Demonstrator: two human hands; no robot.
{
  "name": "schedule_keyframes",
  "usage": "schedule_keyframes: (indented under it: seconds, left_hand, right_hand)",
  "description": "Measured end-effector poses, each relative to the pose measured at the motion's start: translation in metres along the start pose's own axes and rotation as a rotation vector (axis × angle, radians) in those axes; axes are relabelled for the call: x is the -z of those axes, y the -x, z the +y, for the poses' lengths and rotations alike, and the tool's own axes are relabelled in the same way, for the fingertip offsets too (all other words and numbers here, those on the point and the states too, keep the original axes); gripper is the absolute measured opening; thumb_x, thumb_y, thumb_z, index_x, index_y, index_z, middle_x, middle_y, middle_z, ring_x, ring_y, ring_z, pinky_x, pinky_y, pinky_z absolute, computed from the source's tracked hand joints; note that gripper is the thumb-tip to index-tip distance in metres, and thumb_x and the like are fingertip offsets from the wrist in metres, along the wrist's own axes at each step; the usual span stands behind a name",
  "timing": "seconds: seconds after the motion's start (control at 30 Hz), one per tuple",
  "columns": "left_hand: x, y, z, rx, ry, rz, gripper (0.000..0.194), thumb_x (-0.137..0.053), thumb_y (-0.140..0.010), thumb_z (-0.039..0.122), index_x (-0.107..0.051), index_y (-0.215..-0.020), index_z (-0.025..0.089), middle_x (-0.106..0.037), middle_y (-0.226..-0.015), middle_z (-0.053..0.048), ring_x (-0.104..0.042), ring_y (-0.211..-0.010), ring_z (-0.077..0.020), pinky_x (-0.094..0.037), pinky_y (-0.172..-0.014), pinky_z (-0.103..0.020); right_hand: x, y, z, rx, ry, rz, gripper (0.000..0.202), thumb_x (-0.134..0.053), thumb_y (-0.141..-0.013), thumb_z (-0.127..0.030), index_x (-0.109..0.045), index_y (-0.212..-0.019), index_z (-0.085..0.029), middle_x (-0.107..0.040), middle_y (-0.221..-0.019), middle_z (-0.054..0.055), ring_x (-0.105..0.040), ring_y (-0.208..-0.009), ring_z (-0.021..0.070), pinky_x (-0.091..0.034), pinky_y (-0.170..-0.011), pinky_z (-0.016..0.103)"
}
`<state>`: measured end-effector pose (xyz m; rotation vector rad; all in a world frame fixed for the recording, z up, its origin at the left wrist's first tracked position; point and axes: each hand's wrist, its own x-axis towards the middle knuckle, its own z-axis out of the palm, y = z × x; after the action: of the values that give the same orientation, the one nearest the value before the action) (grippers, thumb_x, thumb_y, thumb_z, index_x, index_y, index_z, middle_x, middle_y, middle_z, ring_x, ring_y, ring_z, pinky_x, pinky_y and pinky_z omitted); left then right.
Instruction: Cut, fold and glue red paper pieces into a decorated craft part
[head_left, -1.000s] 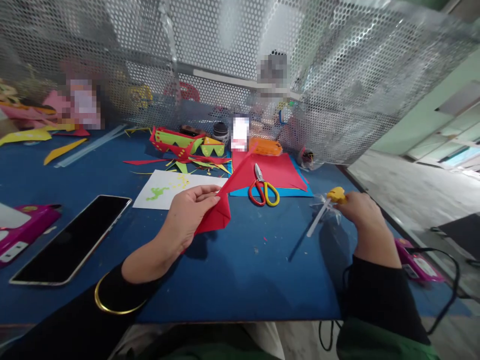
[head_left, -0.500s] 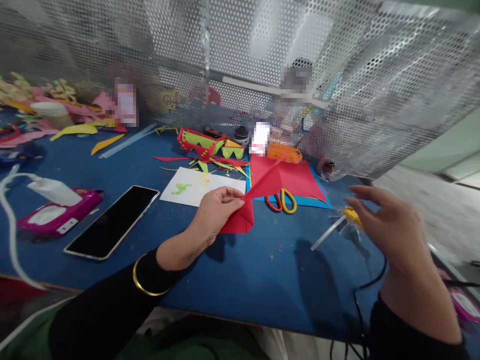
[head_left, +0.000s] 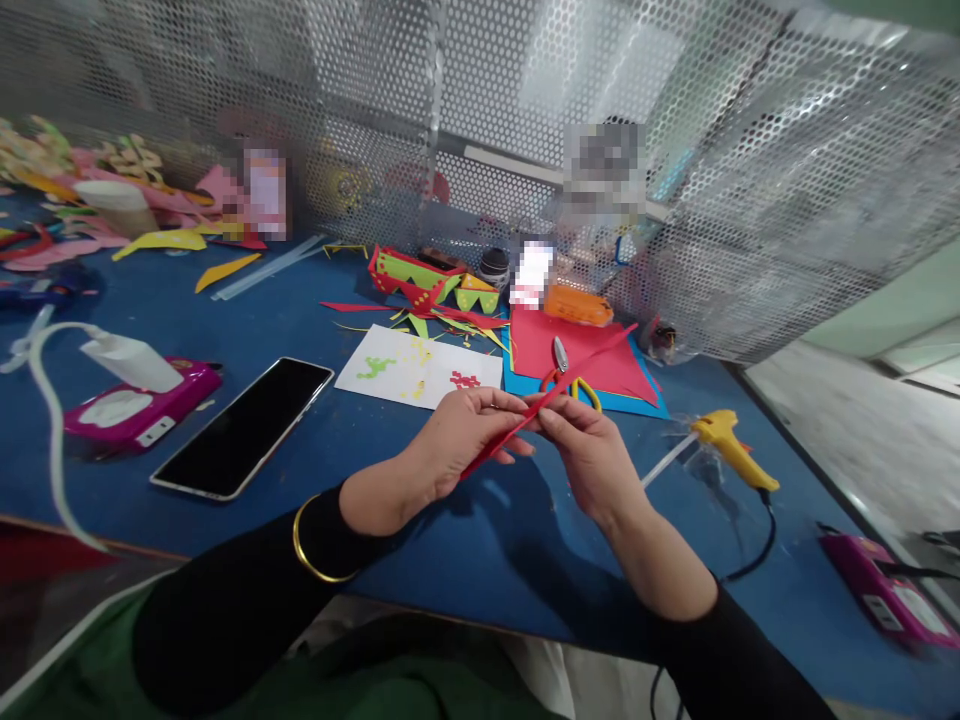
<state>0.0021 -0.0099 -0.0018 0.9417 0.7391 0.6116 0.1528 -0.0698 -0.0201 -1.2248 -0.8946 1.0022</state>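
A thin red foam sheet (head_left: 592,358), seen nearly edge-on, slants up to the right above the table. My left hand (head_left: 457,435) pinches its lower part between thumb and fingers. Beside it, my right hand (head_left: 589,445) pinches the same piece near its middle, fingertips close to the left ones. Behind the hands lie scissors (head_left: 585,388) with red and yellow handles, partly hidden by the red piece. A white card (head_left: 390,385) with green, yellow and red bits is just beyond my left hand. Red sheets (head_left: 540,335) rest on a blue sheet (head_left: 637,402).
A yellow glue gun (head_left: 727,445) lies at right, its cord trailing down. At left are a phone (head_left: 244,430) and a purple power strip (head_left: 142,410) with a charger. Cut foam glasses (head_left: 405,280), scraps and an orange case (head_left: 577,305) line the perforated metal screen (head_left: 360,90).
My right hand has come from beside the glue gun to the red foam sheet and pinches it. The sheet has turned edge-on, and the glue gun and scissor blades are more visible.
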Motion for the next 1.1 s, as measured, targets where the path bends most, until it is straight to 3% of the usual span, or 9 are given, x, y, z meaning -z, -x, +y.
schedule_keyframes:
  seconds: [0.27,0.43,0.53,0.63,0.77,0.9,1.1]
  left_hand:
    - [-0.0013,-0.0001,-0.0027,0.0,-0.064,-0.001,0.007,-0.076,-0.08,0.022,-0.073,-0.08,0.016,-0.073,-0.067,-0.004,-0.071,-0.06,-0.014,-0.051,-0.057,-0.021]
    - [0.0019,-0.0015,-0.0004,-0.039,-0.164,-0.098,0.043,-0.063,-0.087,0.055,-0.078,-0.076,0.016,-0.077,-0.076,-0.008,-0.072,-0.07,-0.0177,-0.054,-0.069,-0.027]
    - [0.0026,-0.0026,-0.001,-0.119,-0.321,-0.091,0.028,-0.075,-0.077,0.044,-0.078,-0.075,0.017,-0.077,-0.076,-0.006,-0.07,-0.072,-0.018,-0.053,-0.073,-0.028]
    - [0.0032,-0.0044,-0.0036,-0.246,-0.564,0.046,0.011,-0.079,-0.07,0.029,-0.078,-0.074,0.018,-0.075,-0.071,-0.003,-0.066,-0.069,-0.0177,-0.049,-0.068,-0.027]
    - [0.0051,-0.0051,-0.0053,-0.332,-0.715,0.11,0.014,-0.073,-0.077,0.031,-0.078,-0.072,0.019,-0.075,-0.07,-0.003,-0.065,-0.068,-0.0184,-0.046,-0.065,-0.028]
    - [0.0055,-0.0041,-0.0059,-0.344,-0.711,0.101,0.016,-0.071,-0.079,0.032,-0.079,-0.074,0.019,-0.076,-0.071,-0.004,-0.065,-0.066,-0.0179,-0.046,-0.065,-0.028]
    - [0.0016,-0.0038,-0.0071,-0.323,-0.725,0.091,0.013,-0.073,-0.075,0.03,-0.078,-0.073,0.018,-0.075,-0.069,-0.002,-0.065,-0.067,-0.0171,-0.044,-0.063,-0.027]
  right_hand:
    - [-0.0003,0.0032,0.0081,0.033,0.001,0.104,0.015,-0.083,-0.068,-0.033,-0.074,-0.072,-0.022,-0.072,-0.069,0.0,-0.065,-0.074,0.0168,-0.052,-0.084,0.035]
    - [0.0042,0.0031,0.0059,0.049,0.081,0.114,0.015,-0.08,-0.069,-0.034,-0.072,-0.065,-0.023,-0.071,-0.065,0.0,-0.063,-0.068,0.0178,-0.053,-0.076,0.035]
    - [0.0054,0.0041,0.0053,0.041,0.113,0.128,0.015,-0.08,-0.067,-0.034,-0.071,-0.062,-0.023,-0.069,-0.063,0.0,-0.061,-0.064,0.0173,-0.053,-0.071,0.035]
    - [0.0053,0.0051,0.0055,0.022,0.117,0.136,0.017,-0.081,-0.066,-0.033,-0.07,-0.061,-0.022,-0.068,-0.063,-0.001,-0.059,-0.063,0.0157,-0.051,-0.067,0.032]
    - [0.0044,0.0061,0.0027,0.053,0.128,0.104,0.014,-0.08,-0.068,-0.033,-0.071,-0.071,-0.023,-0.07,-0.071,-0.002,-0.064,-0.072,0.0167,-0.053,-0.076,0.034]
    - [0.0038,0.0065,0.0003,0.072,0.058,0.08,0.03,-0.082,-0.066,-0.031,-0.072,-0.094,-0.025,-0.075,-0.086,0.0,-0.068,-0.083,0.0187,-0.055,-0.084,0.036]
    - [0.0056,0.0059,0.0066,0.067,0.067,0.167,0.025,-0.087,-0.06,-0.028,-0.063,-0.065,-0.021,-0.06,-0.059,-0.005,-0.054,-0.058,0.0116,-0.047,-0.06,0.028]
